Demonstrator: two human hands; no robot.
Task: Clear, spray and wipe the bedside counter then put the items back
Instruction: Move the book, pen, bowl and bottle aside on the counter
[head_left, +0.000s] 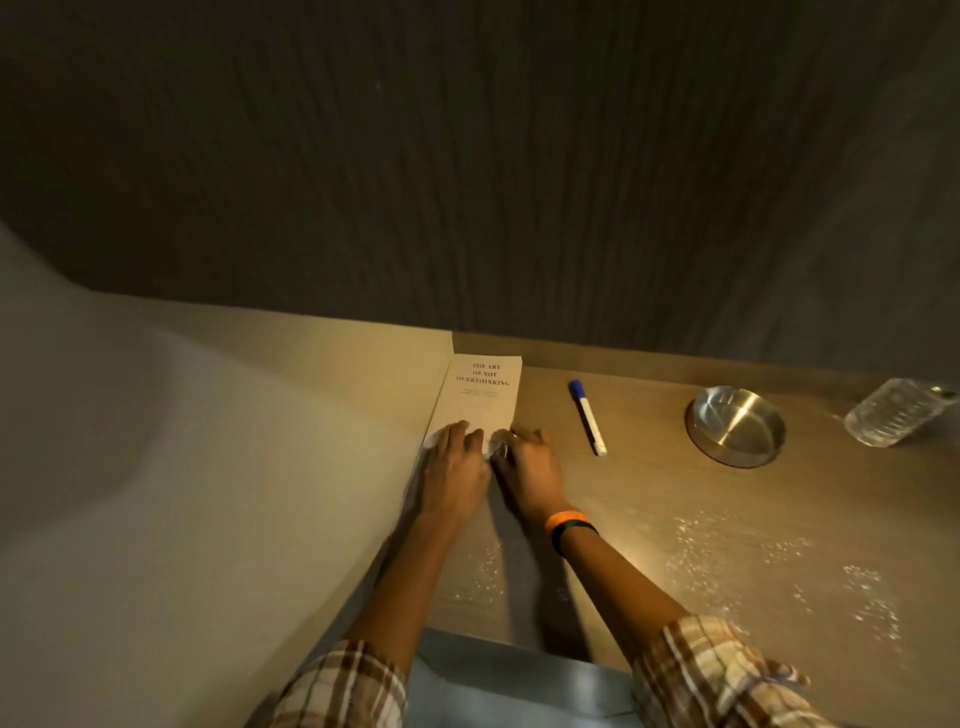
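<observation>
A white book (480, 395) lies flat at the back left corner of the wooden counter (649, 499), against the bed's side. My left hand (457, 467) rests on its near edge and my right hand (527, 467) touches its near right corner, fingers on the cover. A blue-capped white marker (587, 417) lies to the right of the book. Further right stand a round metal ashtray (735, 426) and a clear plastic water bottle (893, 411) lying on its side. Wet droplets (769, 561) speckle the counter's near half.
The bed's pale upholstered side (208, 467) borders the counter on the left. A dark wood-grain wall panel (519, 182) rises behind. The counter's front edge runs near my sleeves, with a blue-grey surface (498, 680) below.
</observation>
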